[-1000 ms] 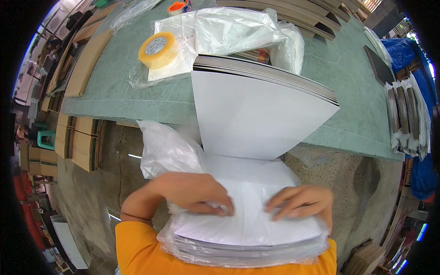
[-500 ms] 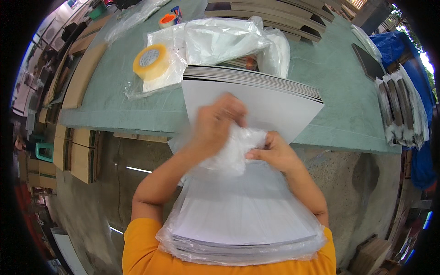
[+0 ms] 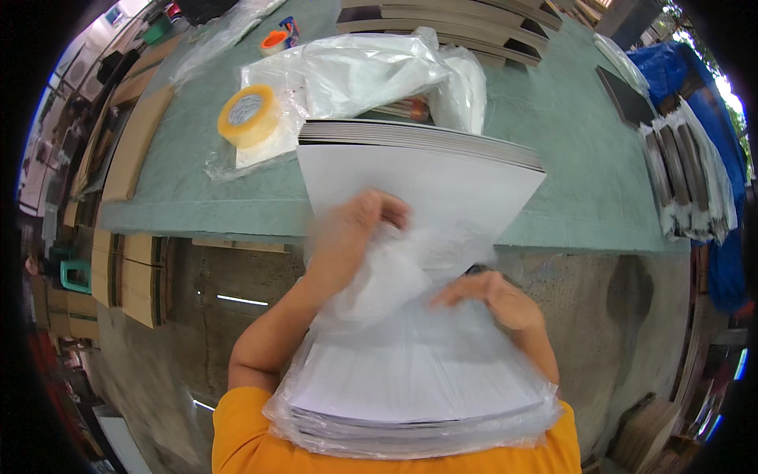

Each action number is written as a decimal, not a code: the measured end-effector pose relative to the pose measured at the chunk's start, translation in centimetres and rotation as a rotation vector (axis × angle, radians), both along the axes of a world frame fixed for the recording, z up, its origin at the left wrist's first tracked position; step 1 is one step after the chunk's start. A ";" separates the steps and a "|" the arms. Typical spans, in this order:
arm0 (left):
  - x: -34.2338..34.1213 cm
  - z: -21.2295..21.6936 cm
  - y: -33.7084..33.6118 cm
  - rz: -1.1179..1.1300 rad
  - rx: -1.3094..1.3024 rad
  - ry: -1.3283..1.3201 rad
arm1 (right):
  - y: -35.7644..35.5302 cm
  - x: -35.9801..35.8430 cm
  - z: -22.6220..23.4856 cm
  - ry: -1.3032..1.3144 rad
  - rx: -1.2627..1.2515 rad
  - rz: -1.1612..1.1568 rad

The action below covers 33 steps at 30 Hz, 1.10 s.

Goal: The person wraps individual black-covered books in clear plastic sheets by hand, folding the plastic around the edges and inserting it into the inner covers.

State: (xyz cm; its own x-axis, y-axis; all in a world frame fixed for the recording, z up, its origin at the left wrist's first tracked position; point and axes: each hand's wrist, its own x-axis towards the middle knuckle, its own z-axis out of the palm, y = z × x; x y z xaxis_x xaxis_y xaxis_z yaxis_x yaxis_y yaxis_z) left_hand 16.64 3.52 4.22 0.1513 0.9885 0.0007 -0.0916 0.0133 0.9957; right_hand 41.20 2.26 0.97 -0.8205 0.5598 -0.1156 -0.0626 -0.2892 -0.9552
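Note:
A stack of flat white boards (image 3: 418, 186) slants from my body to the table's front edge, its far end bare. Clear plastic bag (image 3: 395, 426) wraps the near part and bunches loosely around the middle. My left hand (image 3: 351, 237), somewhat blurred, has its fingers curled at the loose plastic, over the boards' left side. Over the right side, my right hand (image 3: 501, 300) is open, fingers stretched toward the middle just above or against the plastic; whether it touches cannot be told.
The green table (image 3: 584, 197) bears a tape roll (image 3: 249, 114), a white plastic bundle (image 3: 355, 75), an orange-and-blue tape dispenser (image 3: 276, 41) and stacked boards (image 3: 442, 31). Wrapped boards (image 3: 687, 174) stand at the right edge. Cardboard (image 3: 142, 276) and a green stool (image 3: 75, 275) are at the left.
My right hand has let go of the bunched plastic and moved nearer to me, its fingers now stretched out. My left hand has come down slightly, and the plastic has spread out lower.

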 end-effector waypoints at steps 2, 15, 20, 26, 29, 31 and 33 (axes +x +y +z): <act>1.5 0.6 -1.4 -0.298 -0.090 -0.047 | -0.8 -3.1 -0.8 -0.175 0.214 -0.439; 2.9 -0.4 -2.1 -0.323 0.069 0.408 | 0.0 -4.1 -0.2 -0.179 0.049 -0.456; 2.8 -1.0 -1.9 -0.263 0.166 0.241 | 0.9 -3.5 0.5 0.056 -0.174 -0.568; -5.6 -4.8 -3.3 0.328 -0.262 0.393 | 1.7 1.9 -0.2 0.338 -0.417 -0.867; -11.2 -2.9 -2.5 0.589 -0.276 -0.277 | 1.0 3.1 -0.6 0.190 -0.378 -0.898; -11.3 -1.6 -2.4 0.589 -0.068 -0.229 | 0.1 2.6 -0.8 0.109 -0.345 -0.727; -8.1 -0.7 -1.5 0.602 0.153 -0.048 | -0.4 -0.2 0.7 0.078 -0.284 -0.492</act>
